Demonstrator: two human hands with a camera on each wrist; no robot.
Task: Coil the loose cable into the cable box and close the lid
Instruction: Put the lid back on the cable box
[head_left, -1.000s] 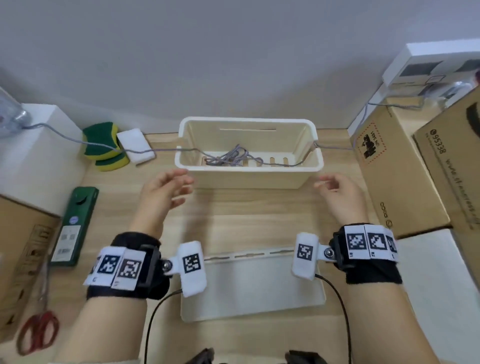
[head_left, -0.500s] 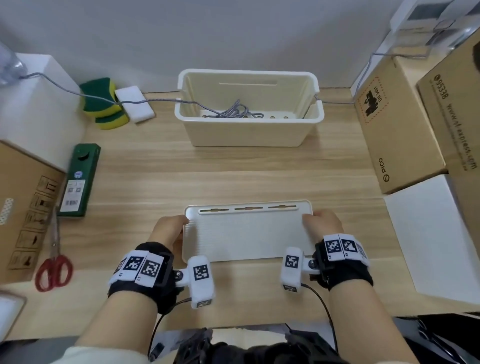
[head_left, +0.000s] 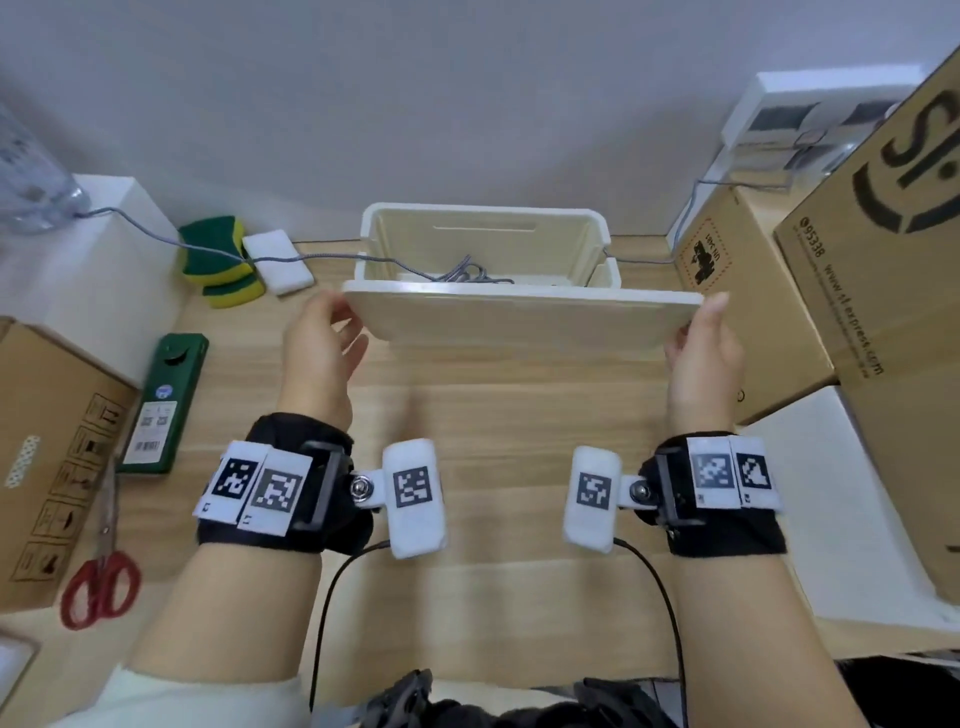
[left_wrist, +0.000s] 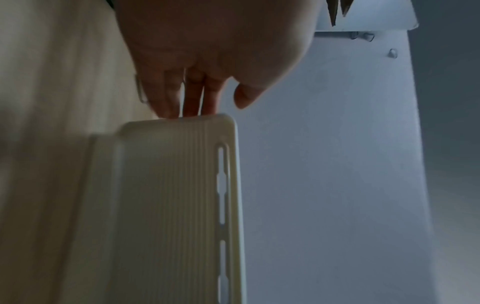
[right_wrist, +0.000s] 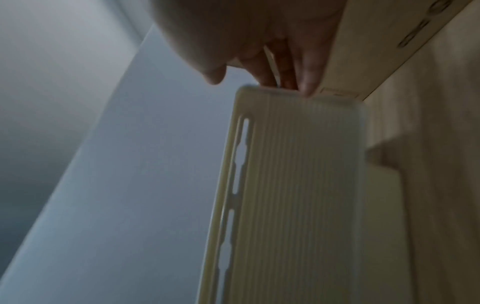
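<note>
The cream cable box (head_left: 483, 217) stands open at the back of the wooden table, with a tangle of grey cable (head_left: 467, 273) on its floor. Its ribbed, slotted lid (head_left: 519, 325) hangs in the air just in front of the box, level with the rim. My left hand (head_left: 345, 317) holds the lid's left end and my right hand (head_left: 696, 322) its right end, thumbs at the far corners. In the left wrist view my fingertips (left_wrist: 192, 102) meet the lid (left_wrist: 168, 205); the right wrist view shows my fingers (right_wrist: 285, 70) at the lid (right_wrist: 298, 185) edge.
The cable enters from the left (head_left: 145, 231) and leaves to the right (head_left: 644, 260). Cardboard boxes (head_left: 753, 312) crowd the right side, another cardboard box (head_left: 47, 441) the left. Sponges (head_left: 218, 260), a green device (head_left: 163, 405) and red scissors (head_left: 101, 582) lie at the left.
My hands came back from the box to the lid lying on the table, took it by both ends, and have lifted it up toward the box.
</note>
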